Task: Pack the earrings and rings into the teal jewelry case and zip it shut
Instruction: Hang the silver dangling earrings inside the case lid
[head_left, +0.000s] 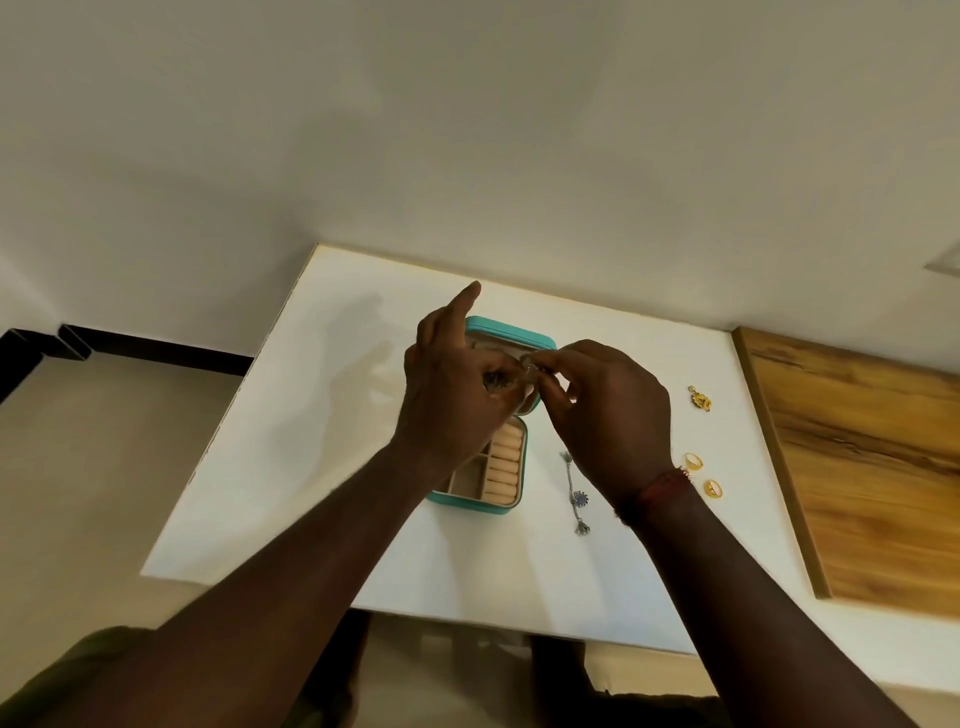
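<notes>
The teal jewelry case lies open in the middle of the white table, its lid up at the far side and beige ring rolls showing inside. Above the case, my left hand pinches a dark silver earring, index finger pointing up. My right hand pinches the same earring's small end at the fingertips. A second long silver earring lies right of the case. Two gold rings and a gold earring lie further right.
A wooden board covers the table's right side. A plain wall stands behind the table. The floor shows at the left, with a dark skirting line along the wall.
</notes>
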